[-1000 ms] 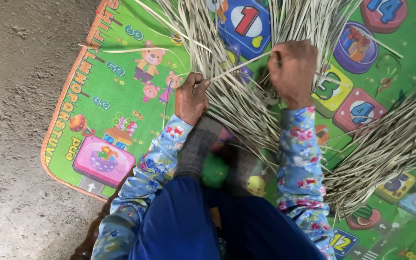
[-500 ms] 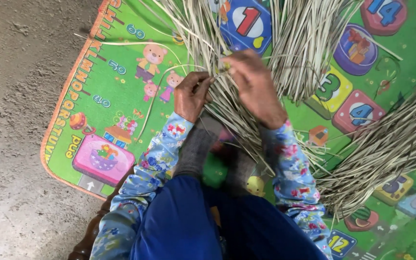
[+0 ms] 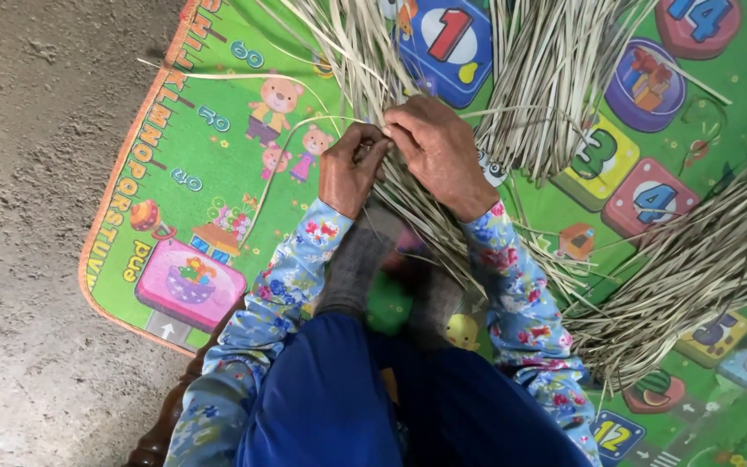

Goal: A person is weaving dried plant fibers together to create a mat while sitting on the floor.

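Observation:
My left hand (image 3: 350,169) and my right hand (image 3: 439,149) meet over a fan of pale reed strips (image 3: 365,60) that spreads across a green play mat (image 3: 209,164). The fingers of both hands pinch strips at the same spot, near the middle of the bundle. My arms are in blue floral sleeves. My feet in grey socks (image 3: 358,259) press down on the near end of the strips.
More bundles of the same strips lie at the top centre (image 3: 555,78) and along the right side (image 3: 702,259) of the mat. Bare concrete floor (image 3: 28,216) lies to the left. A dark wooden stool edge (image 3: 162,432) shows under me.
My right hand has come down and left from the upper strips to join my left hand. My left hand has stayed at the same spot on the bundle.

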